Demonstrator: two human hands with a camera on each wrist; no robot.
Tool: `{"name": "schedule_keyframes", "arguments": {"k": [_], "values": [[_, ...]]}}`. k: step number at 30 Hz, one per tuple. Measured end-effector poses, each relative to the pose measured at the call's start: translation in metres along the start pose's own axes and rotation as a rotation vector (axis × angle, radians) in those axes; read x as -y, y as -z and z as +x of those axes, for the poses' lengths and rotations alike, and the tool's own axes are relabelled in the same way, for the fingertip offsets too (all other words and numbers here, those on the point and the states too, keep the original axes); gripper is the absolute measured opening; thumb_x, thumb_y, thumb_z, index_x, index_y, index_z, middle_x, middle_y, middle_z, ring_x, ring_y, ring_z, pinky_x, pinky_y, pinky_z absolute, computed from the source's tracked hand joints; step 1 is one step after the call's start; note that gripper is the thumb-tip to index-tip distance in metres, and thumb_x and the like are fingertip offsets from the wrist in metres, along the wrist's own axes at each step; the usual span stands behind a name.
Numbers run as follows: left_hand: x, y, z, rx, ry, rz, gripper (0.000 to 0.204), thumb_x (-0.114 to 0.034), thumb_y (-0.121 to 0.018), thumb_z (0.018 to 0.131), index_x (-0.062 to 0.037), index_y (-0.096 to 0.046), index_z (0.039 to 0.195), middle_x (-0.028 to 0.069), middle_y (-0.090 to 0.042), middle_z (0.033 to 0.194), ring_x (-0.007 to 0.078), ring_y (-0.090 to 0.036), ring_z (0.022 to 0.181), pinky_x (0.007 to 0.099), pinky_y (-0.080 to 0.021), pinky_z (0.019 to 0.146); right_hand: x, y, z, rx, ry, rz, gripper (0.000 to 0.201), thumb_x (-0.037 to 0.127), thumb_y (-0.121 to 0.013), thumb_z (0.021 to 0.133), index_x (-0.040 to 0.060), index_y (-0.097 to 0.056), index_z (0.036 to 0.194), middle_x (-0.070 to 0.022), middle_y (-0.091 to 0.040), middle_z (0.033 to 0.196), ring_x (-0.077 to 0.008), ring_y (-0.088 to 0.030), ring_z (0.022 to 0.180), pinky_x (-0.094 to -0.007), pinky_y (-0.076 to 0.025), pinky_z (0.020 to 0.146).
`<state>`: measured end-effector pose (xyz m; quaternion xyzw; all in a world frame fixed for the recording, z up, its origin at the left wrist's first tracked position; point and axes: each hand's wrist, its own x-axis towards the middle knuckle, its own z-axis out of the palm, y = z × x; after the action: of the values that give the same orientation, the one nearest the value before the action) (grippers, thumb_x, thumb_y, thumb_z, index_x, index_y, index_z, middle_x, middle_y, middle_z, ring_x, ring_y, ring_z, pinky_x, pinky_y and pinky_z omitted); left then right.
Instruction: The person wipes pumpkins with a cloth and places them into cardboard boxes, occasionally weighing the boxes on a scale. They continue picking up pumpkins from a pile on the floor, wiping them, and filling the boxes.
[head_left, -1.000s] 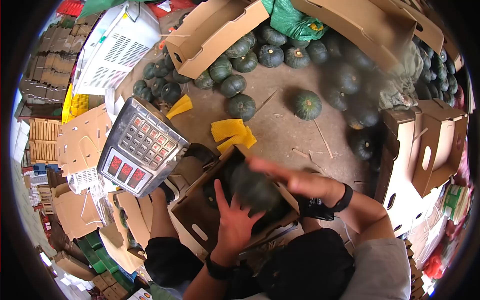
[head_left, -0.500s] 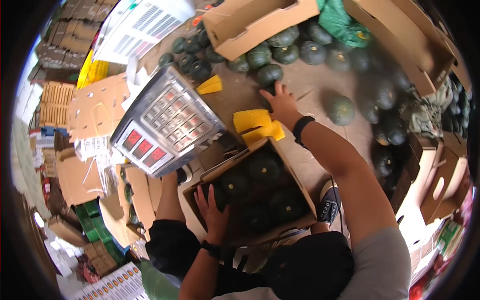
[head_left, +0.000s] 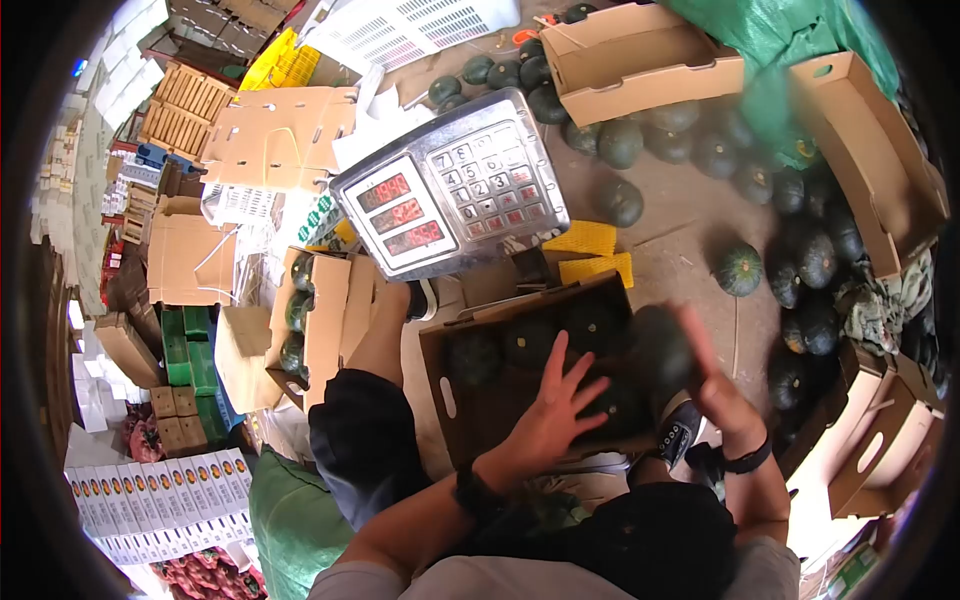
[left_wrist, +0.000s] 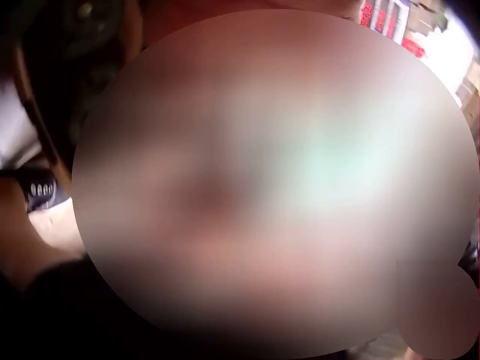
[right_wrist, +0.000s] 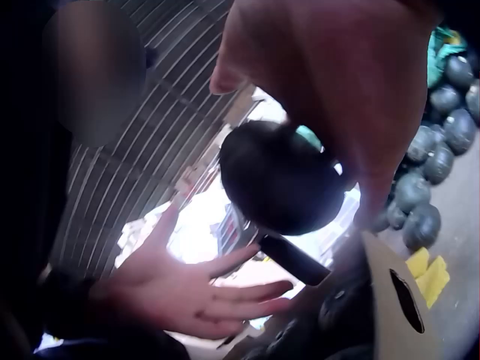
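Note:
In the head view, my right hand [head_left: 728,398] holds a dark green pumpkin [head_left: 660,350], blurred, over the right end of a cardboard box [head_left: 450,395]. The right wrist view has that pumpkin [right_wrist: 277,180] in the air between the thumb and fingers of my right hand [right_wrist: 337,75]. My left hand [head_left: 550,415], fingers spread and holding nothing, hovers above the box's near side; its palm faces the pumpkin in the right wrist view. Several pumpkins [head_left: 522,342] lie in the box. A large blur hides most of the left wrist view.
A weighing-scale display [head_left: 450,185] stands beyond the box, beside yellow foam netting [head_left: 597,268]. Loose pumpkins [head_left: 738,268] lie on the floor beyond and to the right. Two long cardboard trays [head_left: 650,85] are farther back. A shoe [head_left: 680,432] is close to the box's right end.
My right hand has come back from the loose pumpkins on the floor with one pumpkin. My left hand has lifted from the box's left side and spread its fingers. The head view has turned.

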<state>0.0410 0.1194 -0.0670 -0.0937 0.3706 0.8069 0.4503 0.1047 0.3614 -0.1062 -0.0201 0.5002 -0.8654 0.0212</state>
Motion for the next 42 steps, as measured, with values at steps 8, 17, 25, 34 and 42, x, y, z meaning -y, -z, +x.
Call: {"name": "schedule_keyframes", "arguments": {"k": [8, 17, 25, 34, 42], "values": [[-0.016, 0.039, -0.045, -0.193, 0.063, 0.247, 0.059, -0.022, -0.052, 0.088, -0.0131, -0.031, 0.142, 0.0181, -0.049, 0.130, 0.0331, -0.057, 0.115, 0.0473, -0.053, 0.090, 0.011, 0.029, -0.053, -0.356, -0.188, -0.626, 0.053, 0.026, -0.067, 0.086, 0.0140, -0.051, 0.135, -0.0190, -0.035, 0.147, -0.0384, -0.036, 0.134, -0.0440, -0.037, 0.105], [-0.013, 0.016, -0.029, -0.189, 0.150, 0.370, 0.073, -0.031, -0.067, 0.077, -0.0127, -0.034, 0.140, 0.0172, -0.050, 0.129, 0.0346, -0.057, 0.114, 0.0481, -0.053, 0.091, -0.043, 0.142, 0.017, -0.889, -0.522, -1.431, 0.087, 0.041, -0.077, 0.074, 0.0333, -0.029, 0.146, -0.0150, -0.020, 0.154, -0.0422, -0.029, 0.136, -0.0551, -0.041, 0.100], [0.019, -0.053, 0.053, 0.060, 0.157, 0.576, 0.074, -0.037, -0.067, 0.083, -0.0137, -0.030, 0.143, 0.0138, -0.050, 0.127, 0.0313, -0.056, 0.114, 0.0449, -0.055, 0.082, -0.096, 0.165, -0.011, -0.700, -0.281, -1.605, 0.077, 0.028, -0.079, 0.068, 0.0377, -0.042, 0.135, -0.0066, -0.027, 0.148, -0.0393, -0.026, 0.134, -0.0530, -0.043, 0.100], [0.066, -0.074, 0.153, -0.190, 0.056, 0.706, 0.071, -0.037, -0.052, 0.092, -0.0206, -0.017, 0.151, 0.0116, -0.022, 0.152, 0.0280, -0.026, 0.138, 0.0556, -0.025, 0.108, -0.102, 0.130, -0.093, -0.991, 0.007, -0.111, 0.066, 0.031, -0.075, 0.077, 0.0275, -0.045, 0.136, -0.0108, -0.046, 0.136, -0.0334, -0.050, 0.119, -0.0506, -0.050, 0.091], [0.054, -0.083, 0.112, 0.048, 0.199, 0.669, 0.067, -0.044, -0.040, 0.096, -0.0228, -0.014, 0.154, 0.0138, -0.017, 0.158, 0.0286, -0.018, 0.144, 0.0516, -0.016, 0.112, -0.035, 0.070, -0.115, -0.659, 0.302, 0.801, 0.085, 0.061, -0.057, 0.084, 0.0149, -0.026, 0.149, -0.0180, -0.039, 0.144, -0.0358, -0.048, 0.126, -0.0562, -0.048, 0.093]]}}
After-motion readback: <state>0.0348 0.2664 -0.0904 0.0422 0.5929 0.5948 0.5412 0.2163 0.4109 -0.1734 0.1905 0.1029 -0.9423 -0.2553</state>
